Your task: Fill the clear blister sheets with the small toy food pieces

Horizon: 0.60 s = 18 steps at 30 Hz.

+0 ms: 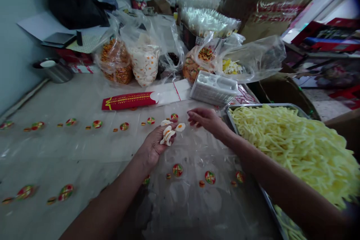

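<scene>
My left hand (156, 141) is closed around several small white fried-egg pieces (168, 135) with orange yolks. One more egg piece (180, 127) shows at its fingertips. To its right my right hand (206, 120) hovers, fingers loosely bent and apart, with nothing visible in them. Under both hands lie clear plastic trays (194, 146). Small pizza-like rounds (177, 170) and tiny burger pieces (201, 183) sit in them, spaced out in rows.
A metal tray (233, 120) heaped with pale yellow strands stands at right. Behind are a red-and-white carton strip (129, 100), stacked white plastic trays (214, 88), a bag of egg pieces (144, 62), a bag of orange-brown pieces (116, 62), a metal cup (57, 71) and a cardboard box (267, 3).
</scene>
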Tool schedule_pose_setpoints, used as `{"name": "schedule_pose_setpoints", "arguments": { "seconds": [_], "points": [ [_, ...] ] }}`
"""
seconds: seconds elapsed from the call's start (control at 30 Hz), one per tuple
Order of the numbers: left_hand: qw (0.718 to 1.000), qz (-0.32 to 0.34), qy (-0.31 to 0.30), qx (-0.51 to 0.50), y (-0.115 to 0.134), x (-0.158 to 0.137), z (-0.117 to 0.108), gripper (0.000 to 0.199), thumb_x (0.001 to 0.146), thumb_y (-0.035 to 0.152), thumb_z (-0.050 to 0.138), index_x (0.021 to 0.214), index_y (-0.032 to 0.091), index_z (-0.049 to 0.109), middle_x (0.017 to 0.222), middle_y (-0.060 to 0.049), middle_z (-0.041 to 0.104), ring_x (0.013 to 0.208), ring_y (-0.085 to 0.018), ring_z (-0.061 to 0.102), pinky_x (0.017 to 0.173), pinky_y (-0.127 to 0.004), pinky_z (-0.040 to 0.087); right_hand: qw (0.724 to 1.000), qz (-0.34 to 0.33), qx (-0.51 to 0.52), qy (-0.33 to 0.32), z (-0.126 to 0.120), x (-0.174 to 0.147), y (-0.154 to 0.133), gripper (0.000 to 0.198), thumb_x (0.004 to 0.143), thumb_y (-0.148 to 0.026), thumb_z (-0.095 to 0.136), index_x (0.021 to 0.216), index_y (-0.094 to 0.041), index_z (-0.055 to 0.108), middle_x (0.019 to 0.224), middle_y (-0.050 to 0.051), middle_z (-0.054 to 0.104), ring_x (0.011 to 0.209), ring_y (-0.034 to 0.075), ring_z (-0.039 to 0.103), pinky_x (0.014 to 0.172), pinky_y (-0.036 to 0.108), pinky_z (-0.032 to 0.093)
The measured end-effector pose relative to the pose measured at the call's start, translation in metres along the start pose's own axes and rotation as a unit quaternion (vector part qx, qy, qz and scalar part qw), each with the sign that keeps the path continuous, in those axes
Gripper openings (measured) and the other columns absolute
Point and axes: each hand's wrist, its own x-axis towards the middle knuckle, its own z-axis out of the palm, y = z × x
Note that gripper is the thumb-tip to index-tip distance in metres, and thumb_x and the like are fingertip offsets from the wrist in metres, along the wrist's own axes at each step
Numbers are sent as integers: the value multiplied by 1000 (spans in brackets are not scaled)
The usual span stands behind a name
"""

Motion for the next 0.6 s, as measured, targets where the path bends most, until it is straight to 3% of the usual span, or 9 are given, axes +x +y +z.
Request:
{"name": "schedule_pose_setpoints", "arguments": {
  "seconds": [0.1, 0.27, 0.43, 0.6],
  "points": [
    [1000, 6, 2, -3, -2, 0, -1, 7, 90, 7, 58, 87, 14, 57, 58, 4, 51, 37, -6, 45, 33, -14, 33, 984, 60, 158, -61, 26, -18, -17, 38, 75, -50, 80, 88, -15, 74, 75, 4, 71, 64, 13, 62, 58, 23, 43],
    [1000, -3, -12, -7, 6, -7, -15, 1, 92, 12, 57, 93, 13, 57, 65, 0, 56, 44, -8, 52, 35, -13, 36, 972, 90, 214, -23, 43, -10, -29, 39, 61, -42, 89, 82, -14, 74, 69, 2, 69, 61, 11, 62, 56, 21, 41],
    [1000, -3, -22, 3, 24, -11, -35, 14, 84, 1, 56, 95, 9, 60, 72, -3, 60, 42, -6, 48, 33, -12, 34, 972, 79, 221, -27, 53, 22, -30, 32, 63, -38, 89, 81, -15, 74, 73, 4, 72, 60, 11, 62, 55, 20, 45],
    [998, 54, 29, 10, 48, -15, -49, 21, 82, -1, 57, 99, 9, 65, 71, -2, 62, 42, -7, 51, 34, -14, 36, 969, 127, 209, -31, 48, 76, -40, 20, 67, -22, 89, 73, -15, 72, 64, 3, 68, 55, 10, 58, 54, 21, 50]
  ]
}}
